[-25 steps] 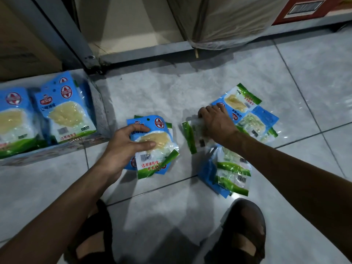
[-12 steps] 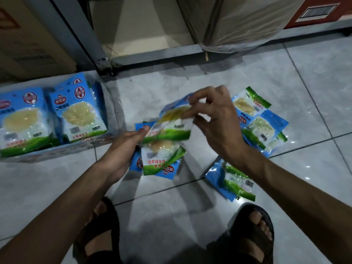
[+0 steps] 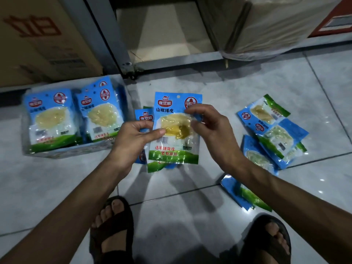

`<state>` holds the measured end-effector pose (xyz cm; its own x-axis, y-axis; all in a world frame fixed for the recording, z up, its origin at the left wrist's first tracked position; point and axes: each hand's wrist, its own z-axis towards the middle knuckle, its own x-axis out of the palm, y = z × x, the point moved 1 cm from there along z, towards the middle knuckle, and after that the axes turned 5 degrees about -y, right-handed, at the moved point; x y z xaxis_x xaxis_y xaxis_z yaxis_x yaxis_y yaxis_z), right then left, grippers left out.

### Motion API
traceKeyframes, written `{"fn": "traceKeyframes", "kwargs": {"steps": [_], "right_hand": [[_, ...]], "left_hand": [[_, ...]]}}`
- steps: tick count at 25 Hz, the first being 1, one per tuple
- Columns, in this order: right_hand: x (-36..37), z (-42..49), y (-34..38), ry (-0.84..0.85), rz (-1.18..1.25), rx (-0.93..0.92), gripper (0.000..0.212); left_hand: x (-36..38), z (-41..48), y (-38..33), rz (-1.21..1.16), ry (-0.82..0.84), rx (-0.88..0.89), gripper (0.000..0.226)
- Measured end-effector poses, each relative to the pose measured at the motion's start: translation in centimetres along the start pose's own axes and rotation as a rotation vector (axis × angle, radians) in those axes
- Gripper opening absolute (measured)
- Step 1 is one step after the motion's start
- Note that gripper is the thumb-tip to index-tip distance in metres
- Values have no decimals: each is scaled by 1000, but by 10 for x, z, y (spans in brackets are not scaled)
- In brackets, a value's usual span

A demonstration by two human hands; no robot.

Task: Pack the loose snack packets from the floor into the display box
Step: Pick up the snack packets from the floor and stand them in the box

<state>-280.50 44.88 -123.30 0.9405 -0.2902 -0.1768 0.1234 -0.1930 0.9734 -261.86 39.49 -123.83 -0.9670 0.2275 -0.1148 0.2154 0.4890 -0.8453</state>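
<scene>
A blue and green snack packet (image 3: 176,149) is held upright, face towards me, above the floor. My left hand (image 3: 133,138) pinches its left edge and my right hand (image 3: 211,128) pinches its right side. Behind it, more packets (image 3: 143,116) lie stacked on the tiles, partly hidden. The display box (image 3: 76,150) stands on the floor at the left, with two rows of packets (image 3: 99,113) standing in it. Several loose packets (image 3: 270,130) lie in a heap on the right, and another packet (image 3: 242,195) lies under my right forearm.
My two sandalled feet (image 3: 112,225) stand on the grey tiled floor (image 3: 190,216) at the bottom. A metal shelf post (image 3: 106,40) rises behind the box. A brown carton (image 3: 38,39) stands at the back left and a wrapped bundle (image 3: 266,25) at the back right.
My right hand lifted a packet from the right-hand pile and carried it over to the left. My left hand left the stack and took the packet's other side; it now stands upright.
</scene>
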Motion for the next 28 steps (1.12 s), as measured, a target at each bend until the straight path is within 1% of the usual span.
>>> {"fn": "traceKeyframes", "kwargs": {"steps": [1, 3, 4, 6, 9, 11, 13, 15, 17, 19, 22, 23, 25, 26, 28], "right_hand": [[11, 1, 5, 4, -40, 2, 35], [37, -1, 13, 17, -195, -40, 52], [48, 0, 18, 19, -247, -62, 56], [67, 8, 32, 26, -239, -67, 60], [90, 39, 51, 50, -203, -27, 60], [111, 61, 61, 80, -238, -48, 55], [141, 77, 66, 138, -239, -72, 51], [170, 90, 63, 190, -222, -103, 49], [190, 98, 52, 205, -242, -125, 51], [202, 100, 39, 236, -357, -161, 54], [209, 96, 21, 310, -459, -198, 47], [208, 95, 16, 326, -538, -244, 47], [206, 95, 7, 328, -858, -416, 63], [205, 94, 4, 317, -978, -456, 70], [204, 90, 6, 287, -1073, -464, 74]], "left_hand": [[-5, -1, -4, 6, -20, 14, 12], [-20, -4, -11, 3, -48, 45, 10], [-29, -4, -13, 3, -63, 57, 9], [-51, -3, -16, 5, -135, 81, 11], [-94, -3, -19, -31, -303, 149, 10], [-125, -2, -21, -99, -413, 171, 16], [-159, -2, -21, -130, -509, 160, 27], [-188, -2, -19, -141, -562, 136, 35], [-211, 0, -13, -137, -593, 113, 39], [-227, 1, -5, -129, -623, 98, 39], [-239, 2, 5, -105, -634, 102, 40], [-239, 2, 6, -105, -621, 111, 41], [-237, 2, 5, -103, -586, 131, 43], [-235, 2, 4, -96, -573, 142, 44], [-233, 1, 1, -78, -559, 164, 45]]}}
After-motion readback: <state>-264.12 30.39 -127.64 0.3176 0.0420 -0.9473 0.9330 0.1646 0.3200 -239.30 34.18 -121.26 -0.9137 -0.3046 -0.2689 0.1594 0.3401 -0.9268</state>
